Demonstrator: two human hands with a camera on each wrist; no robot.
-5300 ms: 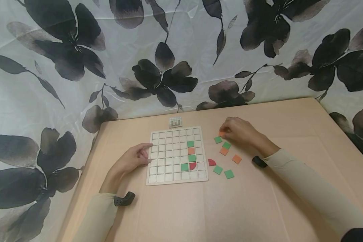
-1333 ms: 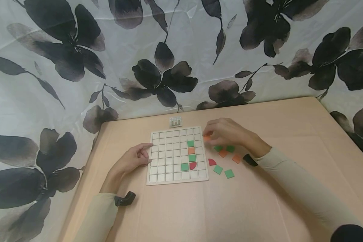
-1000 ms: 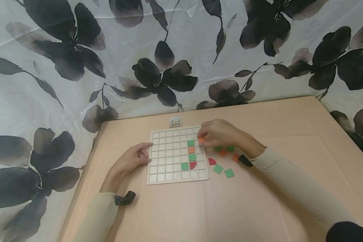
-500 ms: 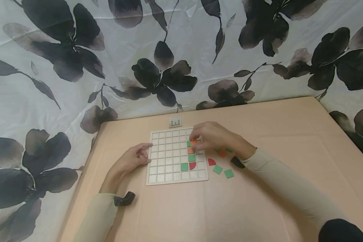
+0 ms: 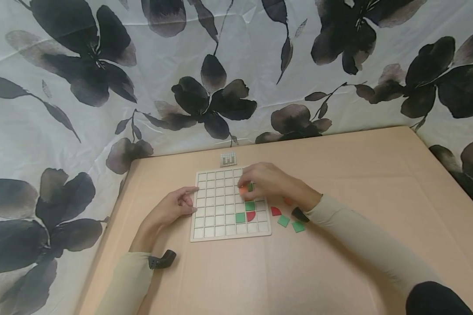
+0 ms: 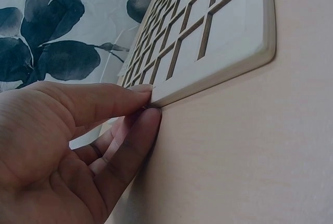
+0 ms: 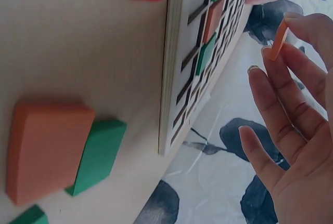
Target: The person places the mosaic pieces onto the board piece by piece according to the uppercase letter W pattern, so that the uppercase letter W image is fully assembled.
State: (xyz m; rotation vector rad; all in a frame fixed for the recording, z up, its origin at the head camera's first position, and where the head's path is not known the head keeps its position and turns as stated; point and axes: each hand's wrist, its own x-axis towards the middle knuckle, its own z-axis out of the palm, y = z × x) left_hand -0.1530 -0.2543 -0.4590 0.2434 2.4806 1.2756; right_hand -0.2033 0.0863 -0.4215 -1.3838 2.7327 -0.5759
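Note:
My right hand [image 5: 266,180] pinches an orange square tile [image 7: 278,42] between thumb and fingertips, above the right part of a white grid board [image 5: 217,205]. In the right wrist view the tile is seen nearly edge-on, apart from the board. Green tiles [image 5: 250,205], an orange tile [image 7: 214,20] and a red quarter-circle tile [image 5: 251,216] sit in the board's cells; my right hand covers some of them in the head view. My left hand [image 5: 174,204] touches the board's left edge with thumb and index fingertips, the other fingers loosely bent.
Right of the board lie a loose red quarter-circle [image 5: 276,211], green squares [image 5: 298,226] and an orange square [image 7: 49,151] beside a green one [image 7: 99,154]. A small gridded card [image 5: 228,159] lies behind the board. Floral fabric [image 5: 142,65] hangs behind the table [image 5: 228,275].
My right hand has taken the orange tile from the loose pieces and carried it left over the board, covering the upper placed tiles. My left hand has stayed at the edge.

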